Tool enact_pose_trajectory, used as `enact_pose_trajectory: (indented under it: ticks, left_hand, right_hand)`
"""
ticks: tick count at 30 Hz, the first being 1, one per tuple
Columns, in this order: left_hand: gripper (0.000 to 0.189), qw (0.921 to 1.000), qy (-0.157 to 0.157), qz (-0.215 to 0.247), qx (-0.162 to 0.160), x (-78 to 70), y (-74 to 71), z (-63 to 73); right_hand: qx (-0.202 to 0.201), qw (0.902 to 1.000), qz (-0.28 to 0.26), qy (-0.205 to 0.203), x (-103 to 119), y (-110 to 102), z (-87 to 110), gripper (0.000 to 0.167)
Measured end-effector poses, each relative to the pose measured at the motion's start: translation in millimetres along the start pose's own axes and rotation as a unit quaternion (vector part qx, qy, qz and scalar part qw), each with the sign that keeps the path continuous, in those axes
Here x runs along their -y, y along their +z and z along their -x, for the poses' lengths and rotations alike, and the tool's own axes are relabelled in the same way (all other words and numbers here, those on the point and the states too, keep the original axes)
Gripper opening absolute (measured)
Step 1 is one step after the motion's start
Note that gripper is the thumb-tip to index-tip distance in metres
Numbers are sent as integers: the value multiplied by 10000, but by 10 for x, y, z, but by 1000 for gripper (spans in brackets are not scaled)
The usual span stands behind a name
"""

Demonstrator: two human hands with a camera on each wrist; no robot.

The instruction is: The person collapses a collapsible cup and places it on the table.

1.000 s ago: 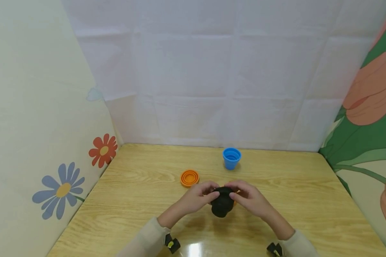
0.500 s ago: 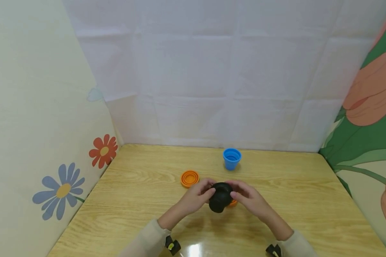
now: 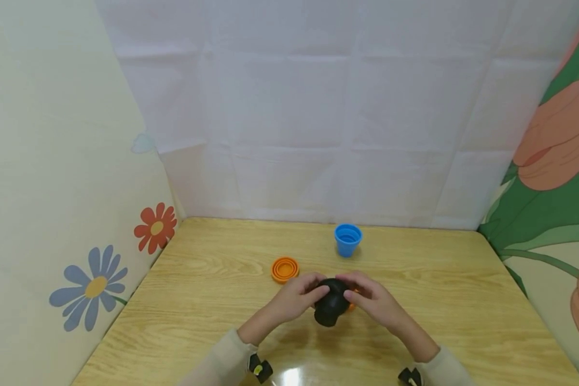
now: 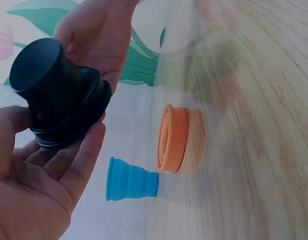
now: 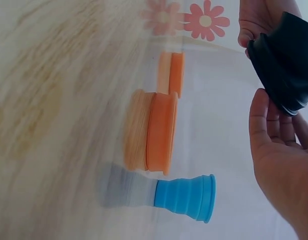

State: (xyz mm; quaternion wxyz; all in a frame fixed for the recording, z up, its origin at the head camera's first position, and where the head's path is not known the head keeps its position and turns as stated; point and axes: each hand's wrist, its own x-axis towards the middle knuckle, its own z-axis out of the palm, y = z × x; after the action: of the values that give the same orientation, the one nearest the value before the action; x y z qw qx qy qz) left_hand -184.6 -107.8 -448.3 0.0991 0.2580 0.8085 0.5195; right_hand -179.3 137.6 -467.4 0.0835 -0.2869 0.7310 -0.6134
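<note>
Raised above the table, a black collapsible cup [image 3: 332, 303] is gripped from both sides by my two hands. My left hand [image 3: 294, 297] has its thumb on the near side of the cup and its fingers behind the rim. Opposite it, my right hand [image 3: 373, 300] holds the other side with thumb and fingers. In the left wrist view the black cup [image 4: 61, 95] is tilted, its narrow base pointing away from its wide, folded rim section. An orange collapsible cup [image 5: 163, 132], pressed flat, lies below the hands; the head view hides most of it.
Another flattened orange cup [image 3: 284, 269] lies on the wooden table [image 3: 212, 300] left of the hands. A blue collapsible cup [image 3: 348, 240] stands extended, mouth up, farther back. Behind the table hangs a white cloth [image 3: 280, 118], with flower-patterned panels at both sides.
The black cup's narrow end swung up toward me, then dipped again as both hands kept holding its sides. The orange cup under it showed more, then less. The other cups stayed put.
</note>
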Motion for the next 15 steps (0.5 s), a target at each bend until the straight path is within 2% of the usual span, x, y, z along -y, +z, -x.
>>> enact_pose_trajectory:
  ticks: [7,15]
  left_hand:
    - [34,9991,-112,327,-244,-33,-7,20]
    - [33,9986,-160,351,-348,-30,6,18]
  right_hand:
    - [33,9994,-324,106,14,-7,30,49]
    - [-195,9995,-245,-65,30,13,31,47]
